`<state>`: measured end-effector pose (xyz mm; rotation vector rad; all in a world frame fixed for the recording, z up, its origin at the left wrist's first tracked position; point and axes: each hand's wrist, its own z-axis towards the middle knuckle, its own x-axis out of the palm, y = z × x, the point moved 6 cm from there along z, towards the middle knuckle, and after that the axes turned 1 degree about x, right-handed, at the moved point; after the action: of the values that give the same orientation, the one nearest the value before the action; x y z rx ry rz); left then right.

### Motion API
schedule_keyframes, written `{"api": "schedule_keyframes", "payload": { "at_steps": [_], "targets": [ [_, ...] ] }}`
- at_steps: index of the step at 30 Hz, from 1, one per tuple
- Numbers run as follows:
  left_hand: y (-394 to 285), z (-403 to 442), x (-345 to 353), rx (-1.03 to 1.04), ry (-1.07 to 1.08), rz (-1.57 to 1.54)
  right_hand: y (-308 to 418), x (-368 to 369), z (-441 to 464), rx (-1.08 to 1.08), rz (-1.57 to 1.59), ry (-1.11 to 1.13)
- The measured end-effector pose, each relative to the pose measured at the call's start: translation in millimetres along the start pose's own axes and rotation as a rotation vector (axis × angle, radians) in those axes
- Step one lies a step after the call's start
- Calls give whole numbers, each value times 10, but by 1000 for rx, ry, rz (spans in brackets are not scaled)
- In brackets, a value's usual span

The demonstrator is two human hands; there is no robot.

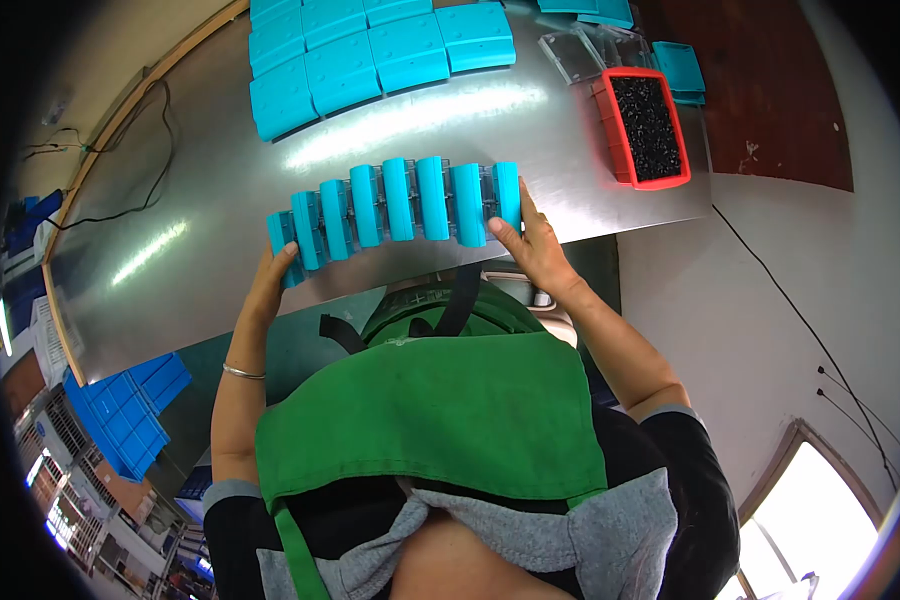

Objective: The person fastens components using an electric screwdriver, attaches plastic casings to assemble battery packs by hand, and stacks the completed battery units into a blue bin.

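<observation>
Eight turquoise cases [399,200] in a curved row at the metal table's [200,290] near edge; left hand [271,282] and right hand [542,253], both partly open, grip opposite ends, thumbs toward the wearer.

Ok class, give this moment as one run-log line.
left hand: on left end of turquoise row | right hand: on right end | red bin: black pieces inside | metal table: turquoise parts beyond row
</observation>
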<state>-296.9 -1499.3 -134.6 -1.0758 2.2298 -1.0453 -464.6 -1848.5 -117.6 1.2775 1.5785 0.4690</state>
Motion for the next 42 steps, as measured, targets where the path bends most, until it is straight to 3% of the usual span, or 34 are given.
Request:
{"api": "schedule_keyframes", "payload": {
  "at_steps": [4, 6, 8, 12, 18, 21, 27, 30, 33, 35, 39, 42],
  "targets": [
    [113, 70, -63, -116, -24, -97, -347, -91, 113, 243, 572, 26],
    [159, 96, -250, -146, -82, -41, -220, -41, 164, 229, 498, 23],
    [112, 71, -199, -171, -102, -49, -19, -23, 230, 62, 377, 7],
    [80, 21, -84, -175, 1, -185, -124, 25, 321, 56, 378, 0],
    [-13, -42, -146, -86, -47, -271, 55, 84, 366, 56, 290, 8],
    [-189, -98, -266, 53, -104, -189, 204, 211, 428, 64, 269, 23],
    [-135, -80, -994, 120, 45, 72, 581, 669, 594, 44, 181, -7],
    [-65, 54, -1415, 336, -162, 257, 702, 833, 705, 33, 141, -5],
    [-435, -6, -1604, 831, -55, 418, 817, 917, 684, 64, 72, -42],
    [-485, 140, -1648, 879, 236, 416, 867, 974, 681, 85, 153, 4],
    [-598, 298, -1658, 747, 593, 378, 737, 950, 726, 85, 155, 8],
    [-677, 369, -1664, 559, 666, 459, 727, 942, 710, 88, 139, -29]
  ]
}}
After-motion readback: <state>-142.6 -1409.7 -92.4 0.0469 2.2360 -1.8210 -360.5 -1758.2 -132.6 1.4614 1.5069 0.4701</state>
